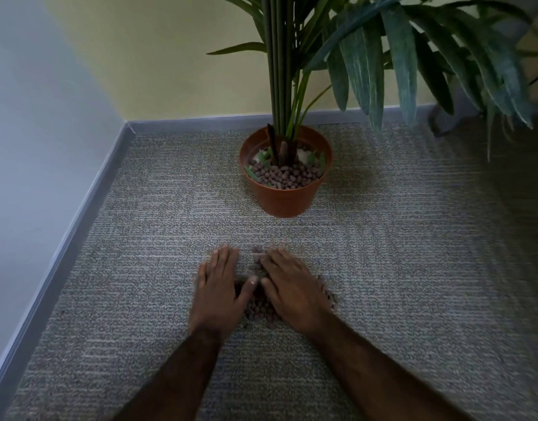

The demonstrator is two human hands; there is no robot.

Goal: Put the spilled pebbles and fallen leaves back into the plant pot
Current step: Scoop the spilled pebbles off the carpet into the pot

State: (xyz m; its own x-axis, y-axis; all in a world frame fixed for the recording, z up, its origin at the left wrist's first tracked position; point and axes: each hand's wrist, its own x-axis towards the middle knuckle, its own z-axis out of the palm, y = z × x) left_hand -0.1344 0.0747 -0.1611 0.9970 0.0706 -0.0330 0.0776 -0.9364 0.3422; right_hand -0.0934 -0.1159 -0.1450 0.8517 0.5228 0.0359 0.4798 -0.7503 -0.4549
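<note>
- Both hands are down on the carpet [140,238], in the middle toward its near edge. They lie palms down, one on each side of a pile of pebbles [258,309].
- The left hand [219,287] lies flat with its fingers straight and close together. Its thumb sticks out toward the pile, and it isn't gripping anything.
- The right hand [292,285] is flat too, with straight fingers angled in toward the other hand and partly lying over the pebbles. It has nothing clasped either.
- The two thumb tips almost meet above the pile.
- The pebbles are small, round and brownish. Most of them show in the gap between the hands, a few poke out ahead of the fingertips, and another bunch sits along the outer edge of the right hand.
- The pot [284,199] is orange-brown and stands upright further back, near the far edge of the carpet and well apart from the hands.
- Inside the pot, more of the same pebbles are heaped toward the near side. A few green leaf bits [251,173] lie on top by the rim.
- The plant [279,71] has tall straight stems, and its long leaves droop off to the right.
- A grey baseboard [79,223] runs along the left and far edges of the carpet and meets at the far left corner.
</note>
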